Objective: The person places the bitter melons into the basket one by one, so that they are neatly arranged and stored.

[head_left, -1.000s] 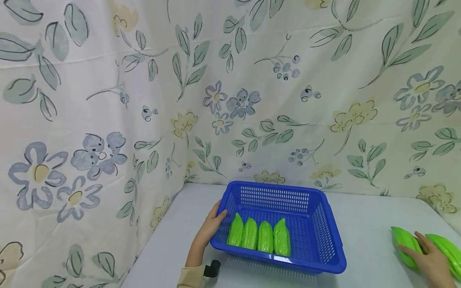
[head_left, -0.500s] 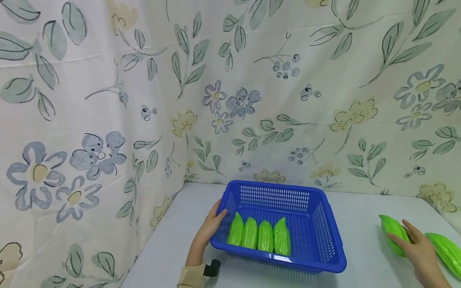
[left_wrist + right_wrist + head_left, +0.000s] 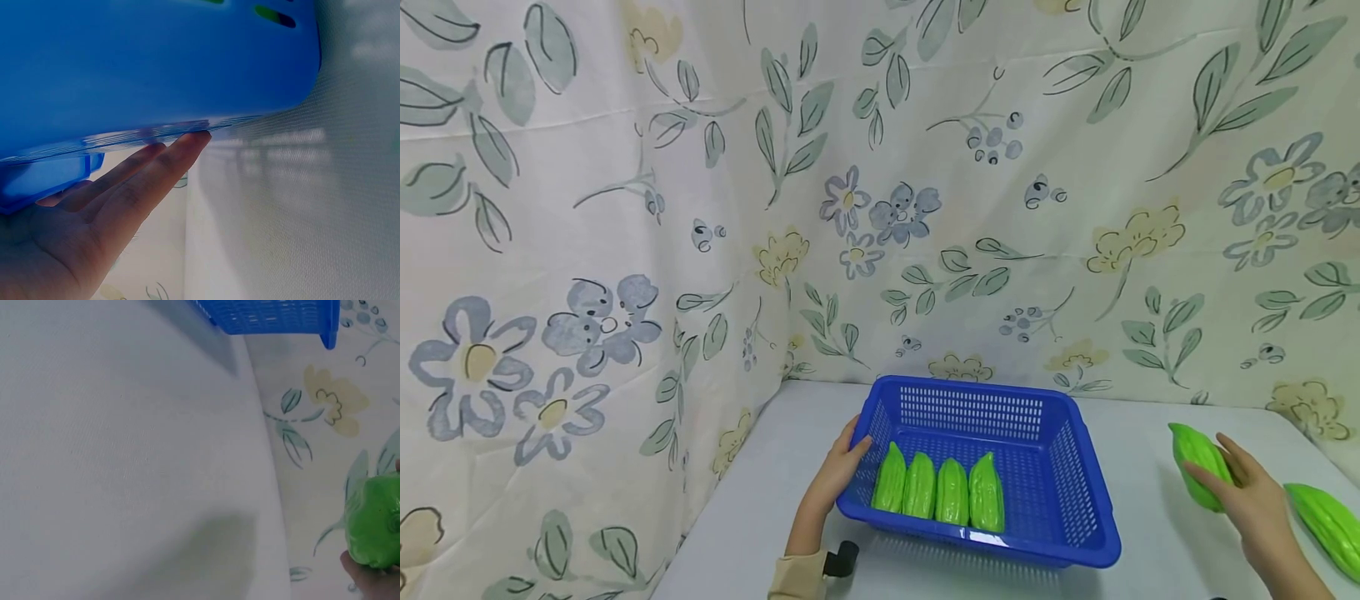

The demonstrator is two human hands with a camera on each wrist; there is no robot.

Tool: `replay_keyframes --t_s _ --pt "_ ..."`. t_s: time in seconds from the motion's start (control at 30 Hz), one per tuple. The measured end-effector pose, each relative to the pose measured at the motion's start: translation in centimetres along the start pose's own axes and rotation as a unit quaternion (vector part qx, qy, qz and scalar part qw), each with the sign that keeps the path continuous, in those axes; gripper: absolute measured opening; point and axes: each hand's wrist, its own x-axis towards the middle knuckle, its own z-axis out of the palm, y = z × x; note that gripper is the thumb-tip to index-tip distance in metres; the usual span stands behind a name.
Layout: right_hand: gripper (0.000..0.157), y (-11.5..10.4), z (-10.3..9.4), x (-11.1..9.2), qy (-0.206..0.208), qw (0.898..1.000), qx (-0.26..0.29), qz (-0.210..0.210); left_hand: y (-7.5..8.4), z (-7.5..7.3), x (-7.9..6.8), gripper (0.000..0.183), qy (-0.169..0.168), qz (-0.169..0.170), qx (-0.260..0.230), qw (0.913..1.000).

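Observation:
My right hand (image 3: 1251,496) grips a bright green, ridged bitter melon (image 3: 1201,467) between thumb and fingers, above the table right of the blue basket. Only the blunt end of this bitter melon (image 3: 375,522) shows at the right edge of the right wrist view. My left hand (image 3: 838,471) holds the left rim of the blue plastic basket (image 3: 1093,492), thumb over the rim. In the left wrist view, fingers (image 3: 147,181) lie along the basket's side (image 3: 156,69). Several similar bitter melons (image 3: 952,492) stand in a row inside, at the basket's left and middle.
Another bitter melon (image 3: 1326,521) lies on the white table (image 3: 1138,433) at the far right, beyond my right hand. A floral cloth (image 3: 970,208) hangs behind the table and along its left side. The basket's right half shows bare mesh floor.
My right hand has lifted the held bitter melon and carried it left and farther back, away from the other one on the table. My left hand and the basket stay in place.

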Motion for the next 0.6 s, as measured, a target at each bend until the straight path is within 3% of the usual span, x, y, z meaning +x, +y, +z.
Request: replay_keyframes --t_s 0.6 --pt "0.086 -3.8 1.9 -1.6 -0.005 0.997 -0.018 -0.080 -0.2 0.0 0.1 0.059 0.001 0.002 0.001 1.0000"
